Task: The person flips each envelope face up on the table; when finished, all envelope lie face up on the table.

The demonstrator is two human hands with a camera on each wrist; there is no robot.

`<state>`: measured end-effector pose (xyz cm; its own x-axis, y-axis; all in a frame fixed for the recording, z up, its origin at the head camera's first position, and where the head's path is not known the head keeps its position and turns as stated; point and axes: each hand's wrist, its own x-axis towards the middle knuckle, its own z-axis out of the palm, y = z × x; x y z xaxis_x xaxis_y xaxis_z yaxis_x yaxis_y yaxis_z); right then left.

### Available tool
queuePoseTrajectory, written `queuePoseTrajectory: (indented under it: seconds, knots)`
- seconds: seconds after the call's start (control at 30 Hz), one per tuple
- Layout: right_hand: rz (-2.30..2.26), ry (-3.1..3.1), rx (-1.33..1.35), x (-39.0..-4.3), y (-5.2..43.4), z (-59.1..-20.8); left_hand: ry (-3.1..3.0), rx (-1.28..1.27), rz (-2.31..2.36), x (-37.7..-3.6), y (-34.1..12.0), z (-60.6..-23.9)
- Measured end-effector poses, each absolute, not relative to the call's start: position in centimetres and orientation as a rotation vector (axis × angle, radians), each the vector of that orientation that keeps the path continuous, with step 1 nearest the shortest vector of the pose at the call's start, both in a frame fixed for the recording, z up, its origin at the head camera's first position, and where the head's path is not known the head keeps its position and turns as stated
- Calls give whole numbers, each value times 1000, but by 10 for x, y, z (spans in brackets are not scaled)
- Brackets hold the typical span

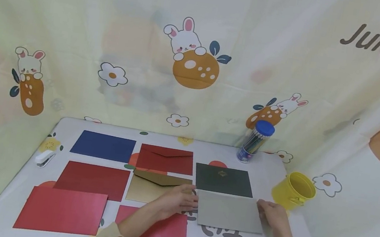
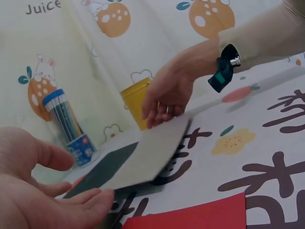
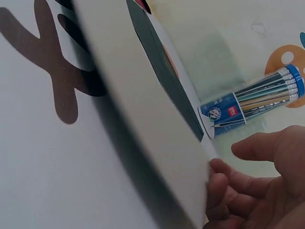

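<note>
A grey envelope [image 1: 229, 212] lies at the table's front right, its edge raised a little in the wrist views [image 2: 152, 152] [image 3: 143, 109]. My left hand [image 1: 192, 201] meets its left edge, fingers under the paper and thumb spread apart above [image 2: 90, 183]. My right hand [image 1: 262, 208] touches the right edge with its fingertips [image 2: 159, 119], the thumb held off the paper [image 3: 226, 160]. A black envelope [image 1: 223, 179] lies just behind the grey one, and a gold envelope [image 1: 150, 188] sits under my left wrist.
Several red envelopes [image 1: 92, 179] and a blue one [image 1: 104, 146] cover the table's left half. A blue-capped tube of pencils [image 1: 254, 142] stands at the back right, a yellow bucket [image 1: 295, 189] at the right edge, a white stapler [image 1: 44, 158] far left.
</note>
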<state>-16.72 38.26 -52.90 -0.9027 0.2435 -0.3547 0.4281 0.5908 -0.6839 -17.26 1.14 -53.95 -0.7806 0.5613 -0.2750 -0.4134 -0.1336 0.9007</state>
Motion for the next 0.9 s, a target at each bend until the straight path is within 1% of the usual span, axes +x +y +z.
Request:
queuePoseTrajectory:
  seconds: [0.17, 0.37, 0.53, 0.73, 0.9]
  knots:
    - [-1238, 2599, 518, -167, 382, -528, 1529, 180, 1965, -173, 9, -541]
    - [-1352, 2546, 434, -166, 383, -524, 1704, 174, 1942, -174, 5, -541]
    - [-1480, 2495, 389, -166, 387, -523, 1858, 252, 1952, -175, 3, -541]
    - [-1583, 2483, 317, -166, 392, -524, 1851, 300, 2022, -177, 1, -539]
    - [-1648, 2470, 281, -165, 395, -526, 1854, 266, 2086, -179, 2, -537]
